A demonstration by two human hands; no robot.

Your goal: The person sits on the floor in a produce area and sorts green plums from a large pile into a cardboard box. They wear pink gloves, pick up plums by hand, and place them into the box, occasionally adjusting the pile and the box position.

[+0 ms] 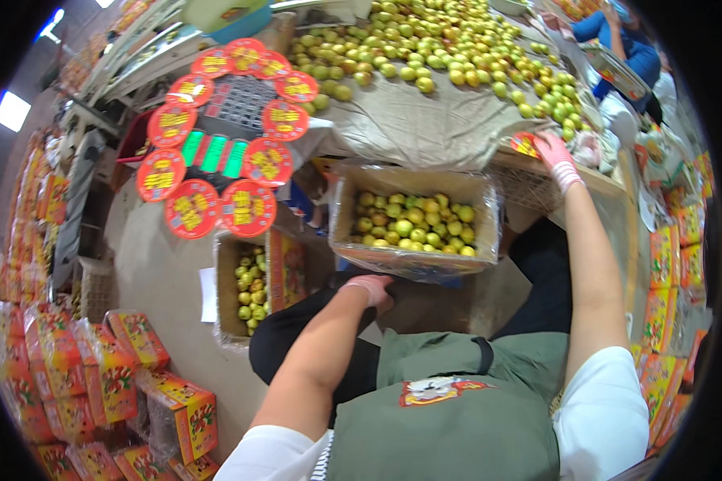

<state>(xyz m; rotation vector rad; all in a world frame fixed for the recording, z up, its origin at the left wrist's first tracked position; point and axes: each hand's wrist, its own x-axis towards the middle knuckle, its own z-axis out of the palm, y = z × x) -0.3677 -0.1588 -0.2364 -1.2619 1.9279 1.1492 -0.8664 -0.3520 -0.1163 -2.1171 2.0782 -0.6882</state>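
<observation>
My right hand (pixel 557 154), in a pink glove with white bands at the wrist, reaches to the cloth-covered table's right front edge. Its fingers are closed at the rim of a small red-and-yellow label (pixel 524 144). Low in front of me, my left hand (pixel 374 290), also gloved in pink, rests by my knee just below the near side of a carton. Its fingers are mostly hidden. The plastic-lined carton (pixel 414 260) stands open between my legs, with many green-yellow fruits (pixel 413 224) inside.
More loose fruits (pixel 425 60) cover the table (pixel 401 124). A second carton (pixel 229 309) of fruit sits at left, below a ring of round red labels (pixel 191 210) around a grey grid. Printed boxes (pixel 100 365) are stacked on both sides. Another person (pixel 618 48) sits at far right.
</observation>
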